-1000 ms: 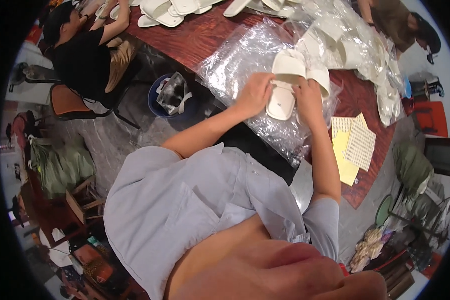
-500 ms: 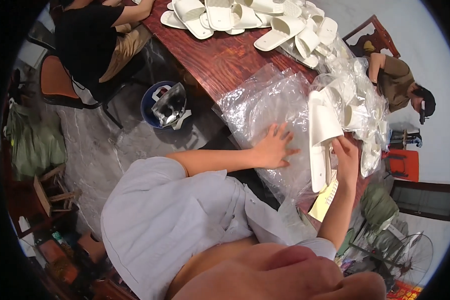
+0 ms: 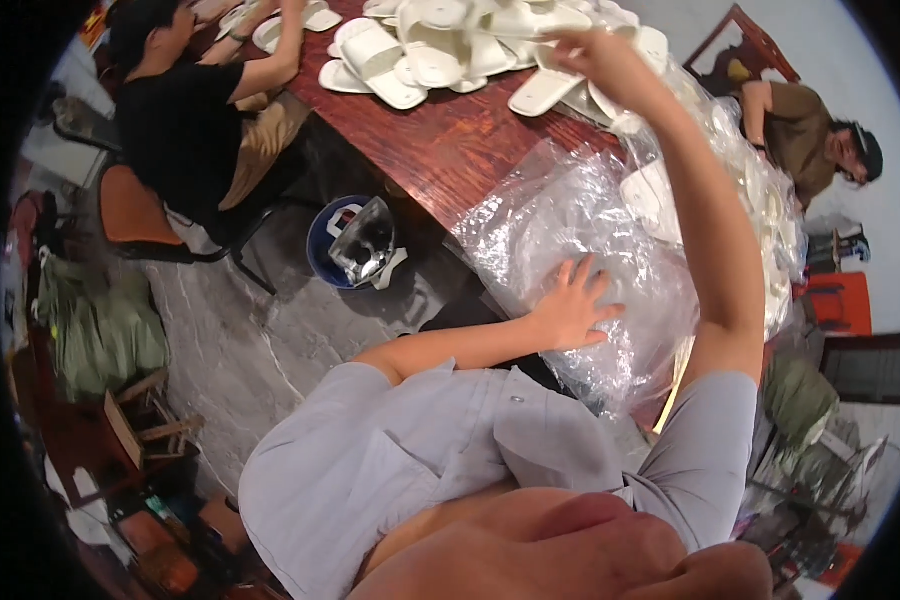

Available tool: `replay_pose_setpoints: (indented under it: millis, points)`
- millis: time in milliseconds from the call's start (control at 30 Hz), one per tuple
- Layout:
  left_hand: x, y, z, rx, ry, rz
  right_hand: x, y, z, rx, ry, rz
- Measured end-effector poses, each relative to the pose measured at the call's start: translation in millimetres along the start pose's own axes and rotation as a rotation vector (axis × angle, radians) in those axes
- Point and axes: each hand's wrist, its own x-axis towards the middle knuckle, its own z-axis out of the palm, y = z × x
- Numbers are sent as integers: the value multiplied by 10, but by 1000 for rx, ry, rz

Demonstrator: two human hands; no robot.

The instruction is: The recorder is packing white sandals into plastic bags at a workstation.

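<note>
L hand [image 3: 575,305] lies flat, fingers spread, palm down on the clear plastic bags [image 3: 570,225] at the near edge of the red-brown wooden table [image 3: 450,135]; it presses the stack and grips nothing. R hand [image 3: 595,55] is up and stretched out over the table's far end, at the pile of white slippers [image 3: 440,45]. Its fingers look curled toward a slipper there, but can't tell if it has one in its grasp; the hand is blurred and partly blocks the view.

Progress, as a guess: early to mid. Most slippers lie loose and unbagged on the table's far end, soles and straps mixed, no pairs lined up. To the right of the bag stack, more white slippers show through crinkled plastic [image 3: 760,190], so some seem bagged already. No slipper sits on the bag under the L hand.

Look of the things: slippers flat, white, open-toed w/ a wide band, thin-soled. Bags thin, see-through, wrinkled, glossy, overhanging the table edge toward the person.

Left of the table, a blue bucket [image 3: 355,245] on the stone floor.
</note>
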Motion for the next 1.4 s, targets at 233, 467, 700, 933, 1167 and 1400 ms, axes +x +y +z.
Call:
replay_pose_setpoints:
  millis: [233, 467, 700, 933, 1167, 1400]
  points:
    - [4, -66, -97, 18, -3, -3, -1475, 198, 626, -331, -294, 363]
    - [15, -67, -47, 84, 72, 26, -2334, 1228, 560, -371, 24, 720]
    - [-11, -61, -85, 94, 82, 30, -2158, 1334, 941, 38, 354, 536]
    - [2, -82, -38, 89, 114, 52, -1908, 1695, 1182, -236, 415, 913]
    - [-17, -108, -4, 100, 106, 35, -1768, 1752, 1093, -88, 560, 1206]
    - [-4, -68, -4, 56, 95, 15, -1977, 1856, 1028, -86, 900, 972]
